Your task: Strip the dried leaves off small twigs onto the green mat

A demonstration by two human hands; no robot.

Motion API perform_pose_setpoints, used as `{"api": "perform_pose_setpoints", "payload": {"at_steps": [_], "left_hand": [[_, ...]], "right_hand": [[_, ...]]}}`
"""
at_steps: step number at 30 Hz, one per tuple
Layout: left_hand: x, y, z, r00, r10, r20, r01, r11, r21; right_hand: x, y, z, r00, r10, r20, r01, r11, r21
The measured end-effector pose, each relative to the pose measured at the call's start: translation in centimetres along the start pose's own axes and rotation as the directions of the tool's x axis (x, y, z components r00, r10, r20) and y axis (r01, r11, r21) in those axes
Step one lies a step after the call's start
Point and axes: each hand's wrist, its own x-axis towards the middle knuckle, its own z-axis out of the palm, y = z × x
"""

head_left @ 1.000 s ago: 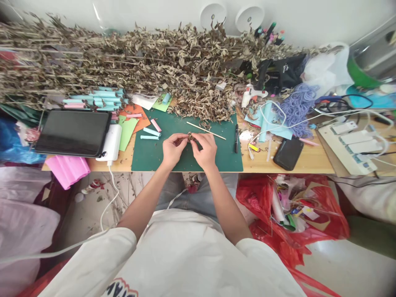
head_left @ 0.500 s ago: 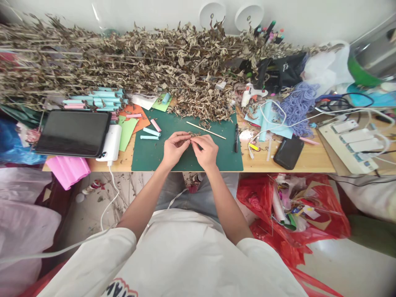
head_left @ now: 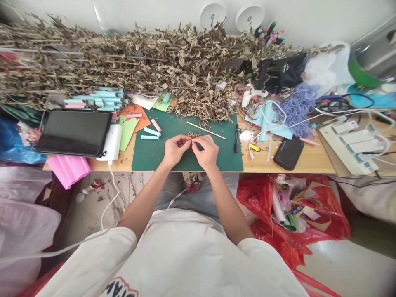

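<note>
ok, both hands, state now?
Left hand: pinched closed beside dried leaf; can't tell if holding it.
Right hand: pinched closed, same spot; hold unclear.

Crumpled brown dried leaves [head_left: 194, 134], apparently pinched between both hands [head_left: 174, 152] [head_left: 207, 152].

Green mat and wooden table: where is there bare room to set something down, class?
On the green mat, between the two light-blue tubes and front edge, and between the right hand and black pen. On the wooden table, between the black phone and power strip. Dried plants crowd the back; the tablet and coloured paper, the left.
</note>
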Motion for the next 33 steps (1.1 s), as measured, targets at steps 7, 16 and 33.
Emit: {"api": "perform_pose_setpoints", "payload": {"at_steps": [7, 16, 33], "left_hand": [[-0.4, 0.7, 0.7, 0.999, 0.007, -0.053, -0.003, 0.997, 0.077], [-0.6, 0.9, 0.8, 0.989, 0.03, -0.142, -0.013, 0.993, 0.118], [0.0, 0.3, 0.8, 0.99, 0.01, -0.143, -0.016, 0.999, -0.041]], "right_hand": [[-0.4, 0.3, 0.5, 1.0, -0.02, -0.01, 0.019, 0.998, -0.052], [-0.2, 0.3, 0.5, 0.994, 0.004, -0.113, -0.011, 0.998, -0.059], [0.1, 0.7, 0.5, 0.999, 0.043, -0.009, -0.043, 0.998, -0.043]]}}
